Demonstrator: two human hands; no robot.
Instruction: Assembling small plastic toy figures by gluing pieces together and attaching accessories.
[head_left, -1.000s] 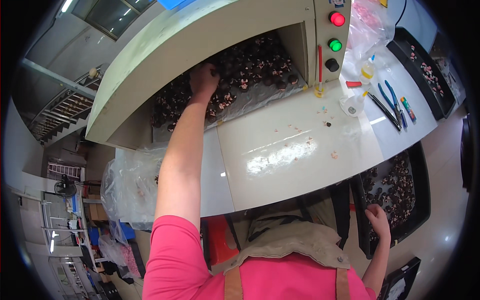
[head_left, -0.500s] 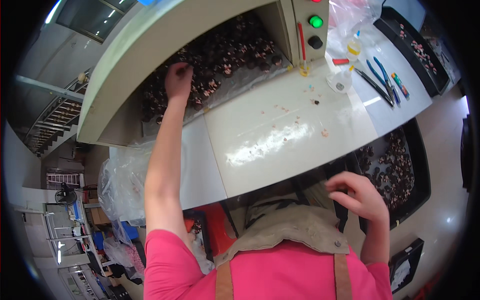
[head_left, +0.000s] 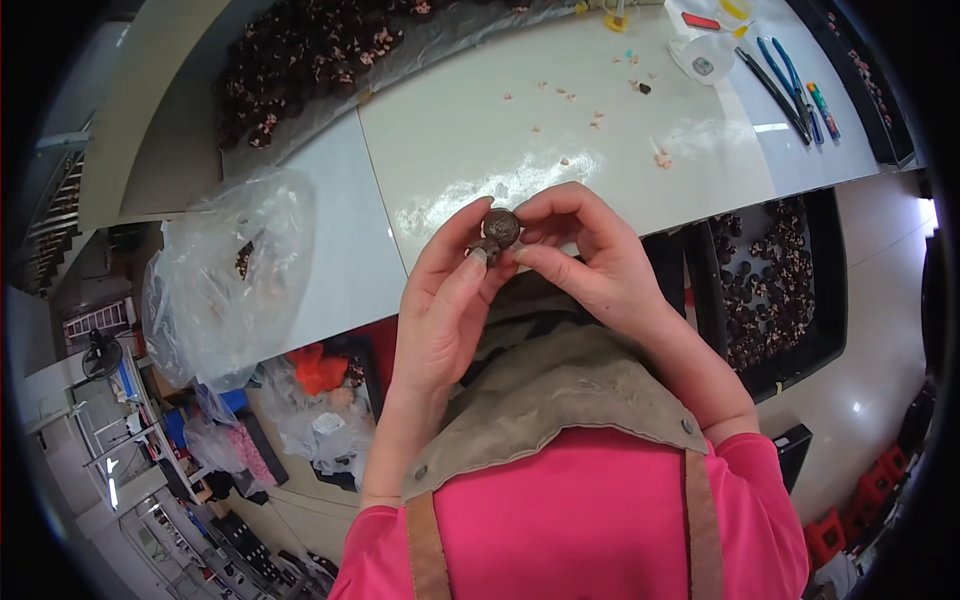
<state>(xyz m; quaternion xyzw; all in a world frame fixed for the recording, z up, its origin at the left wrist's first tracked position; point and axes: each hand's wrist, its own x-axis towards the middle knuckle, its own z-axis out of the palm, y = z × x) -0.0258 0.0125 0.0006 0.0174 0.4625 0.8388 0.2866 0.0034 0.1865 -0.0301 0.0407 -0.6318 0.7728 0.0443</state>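
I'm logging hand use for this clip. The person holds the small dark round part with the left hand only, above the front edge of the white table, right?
Not quite. The head view shows both hands on the small dark round part: the left hand and the right hand pinch it together, above the front edge of the white table.
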